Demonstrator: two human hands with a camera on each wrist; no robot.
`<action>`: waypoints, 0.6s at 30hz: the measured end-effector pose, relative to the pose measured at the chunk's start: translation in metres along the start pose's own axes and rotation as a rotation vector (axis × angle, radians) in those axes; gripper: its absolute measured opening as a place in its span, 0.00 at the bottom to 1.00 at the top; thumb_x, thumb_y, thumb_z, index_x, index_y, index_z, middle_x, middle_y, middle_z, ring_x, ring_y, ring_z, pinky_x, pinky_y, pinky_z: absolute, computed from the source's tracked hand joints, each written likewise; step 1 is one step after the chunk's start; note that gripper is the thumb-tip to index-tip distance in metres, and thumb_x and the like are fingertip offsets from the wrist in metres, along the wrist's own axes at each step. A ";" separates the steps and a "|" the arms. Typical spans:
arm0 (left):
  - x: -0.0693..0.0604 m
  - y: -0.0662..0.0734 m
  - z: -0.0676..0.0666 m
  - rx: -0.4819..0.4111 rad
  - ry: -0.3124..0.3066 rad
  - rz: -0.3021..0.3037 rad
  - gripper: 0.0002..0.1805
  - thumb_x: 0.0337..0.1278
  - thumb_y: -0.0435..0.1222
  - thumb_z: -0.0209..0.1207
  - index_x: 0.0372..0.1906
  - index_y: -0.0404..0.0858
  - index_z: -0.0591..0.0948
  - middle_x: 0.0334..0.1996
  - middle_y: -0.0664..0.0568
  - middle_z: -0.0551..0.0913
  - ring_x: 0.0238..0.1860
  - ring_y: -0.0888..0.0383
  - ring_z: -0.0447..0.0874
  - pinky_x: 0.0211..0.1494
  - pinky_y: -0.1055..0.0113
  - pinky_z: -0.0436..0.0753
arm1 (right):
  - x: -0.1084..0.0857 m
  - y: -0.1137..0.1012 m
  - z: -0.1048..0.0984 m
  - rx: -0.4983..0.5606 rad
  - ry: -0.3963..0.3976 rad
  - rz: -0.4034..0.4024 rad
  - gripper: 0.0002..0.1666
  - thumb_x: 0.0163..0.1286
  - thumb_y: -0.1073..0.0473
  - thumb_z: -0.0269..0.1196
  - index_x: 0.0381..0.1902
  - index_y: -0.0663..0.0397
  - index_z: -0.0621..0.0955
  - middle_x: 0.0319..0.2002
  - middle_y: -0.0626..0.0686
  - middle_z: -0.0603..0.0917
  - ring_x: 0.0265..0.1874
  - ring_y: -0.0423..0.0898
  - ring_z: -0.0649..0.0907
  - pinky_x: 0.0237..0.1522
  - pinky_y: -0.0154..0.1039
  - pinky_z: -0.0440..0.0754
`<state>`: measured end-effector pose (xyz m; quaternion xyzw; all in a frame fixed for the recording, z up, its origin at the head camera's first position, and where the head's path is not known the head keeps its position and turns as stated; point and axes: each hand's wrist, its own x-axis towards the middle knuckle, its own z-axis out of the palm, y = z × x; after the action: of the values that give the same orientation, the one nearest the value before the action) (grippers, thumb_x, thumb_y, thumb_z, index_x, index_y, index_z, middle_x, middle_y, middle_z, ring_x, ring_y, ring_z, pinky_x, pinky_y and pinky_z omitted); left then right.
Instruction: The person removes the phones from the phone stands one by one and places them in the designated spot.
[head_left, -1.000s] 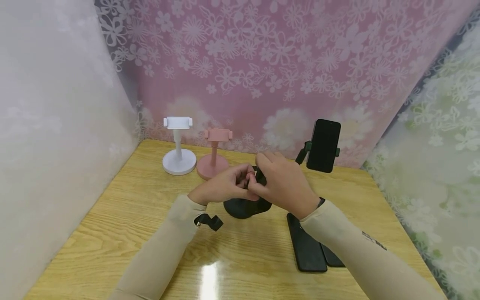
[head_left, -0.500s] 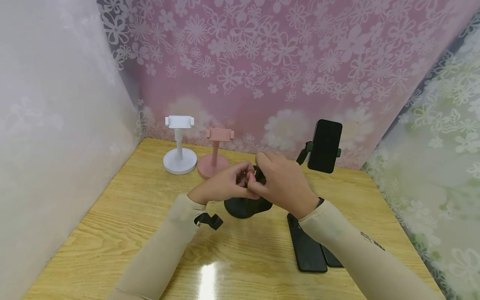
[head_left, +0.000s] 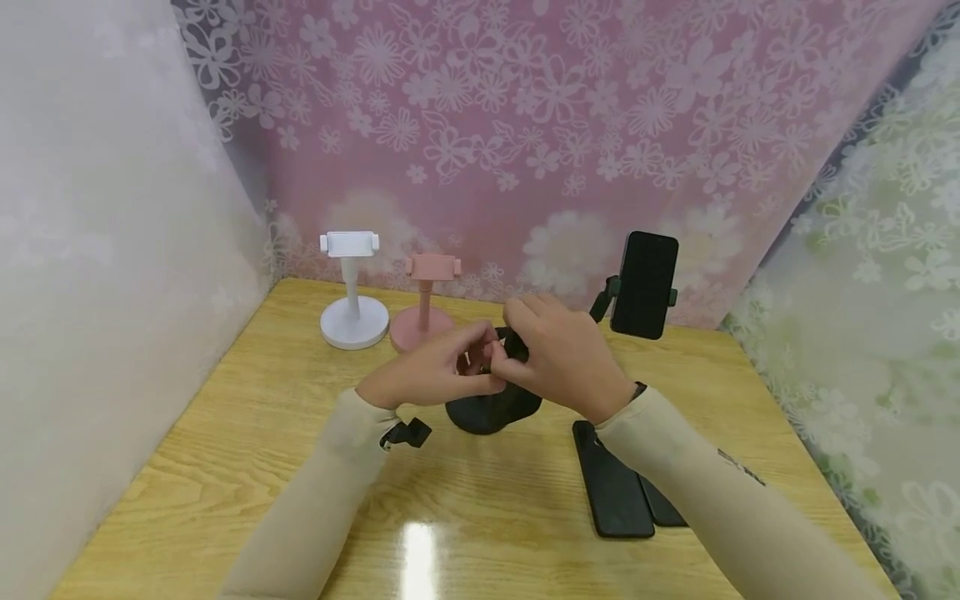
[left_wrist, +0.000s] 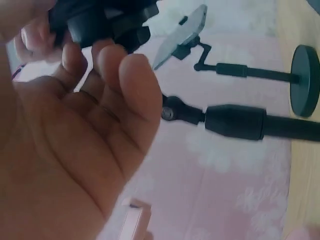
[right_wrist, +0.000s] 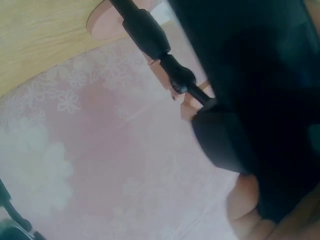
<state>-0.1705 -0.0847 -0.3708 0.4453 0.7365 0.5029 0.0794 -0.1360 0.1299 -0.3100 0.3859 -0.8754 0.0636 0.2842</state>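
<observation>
A black phone stand (head_left: 480,417) stands in the middle of the table, its upper part mostly hidden behind both hands in the head view. My left hand (head_left: 431,371) grips the head of the stand with curled fingers; the left wrist view shows the black clamp (left_wrist: 100,20) at its fingertips and the jointed black arm (left_wrist: 235,122) beside it. From the other side, my right hand (head_left: 566,354) holds the same head, thumb and fingers close to the left fingertips. In the right wrist view, a large dark flat piece (right_wrist: 260,75) lies against the clamp (right_wrist: 222,140); its kind is unclear.
At back left are a white phone stand (head_left: 354,321) and a pink phone stand (head_left: 423,323). Back right, another stand holds a black phone (head_left: 645,285). Two dark phones, one nearer (head_left: 615,487), lie under the right forearm. Fabric walls enclose the table (head_left: 247,433).
The head view shifts slightly. My left hand has moved a little to the left, while both hands keep their hold on the black stand's head.
</observation>
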 end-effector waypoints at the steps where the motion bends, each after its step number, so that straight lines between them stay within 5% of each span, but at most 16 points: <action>1: -0.001 0.000 0.000 0.018 -0.004 0.005 0.09 0.73 0.42 0.62 0.48 0.47 0.73 0.33 0.53 0.76 0.31 0.56 0.74 0.36 0.63 0.77 | -0.001 0.001 0.000 0.016 0.009 0.002 0.13 0.67 0.53 0.63 0.32 0.53 0.71 0.25 0.47 0.68 0.22 0.43 0.66 0.17 0.36 0.62; 12: -0.002 0.007 0.000 0.125 0.036 0.004 0.08 0.81 0.43 0.52 0.54 0.45 0.74 0.41 0.56 0.80 0.39 0.60 0.79 0.41 0.60 0.80 | -0.009 -0.006 -0.003 0.075 0.187 -0.115 0.13 0.62 0.57 0.62 0.27 0.53 0.69 0.24 0.48 0.69 0.21 0.43 0.66 0.19 0.36 0.63; 18: -0.001 0.008 0.000 0.161 0.025 -0.014 0.10 0.80 0.44 0.53 0.55 0.45 0.74 0.39 0.57 0.80 0.38 0.61 0.80 0.39 0.61 0.81 | -0.019 -0.013 -0.003 0.079 0.189 -0.120 0.12 0.64 0.56 0.61 0.26 0.53 0.70 0.25 0.48 0.70 0.22 0.43 0.67 0.19 0.35 0.65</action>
<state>-0.1651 -0.0848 -0.3643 0.4388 0.7784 0.4473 0.0375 -0.1152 0.1339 -0.3189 0.4409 -0.8168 0.1168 0.3533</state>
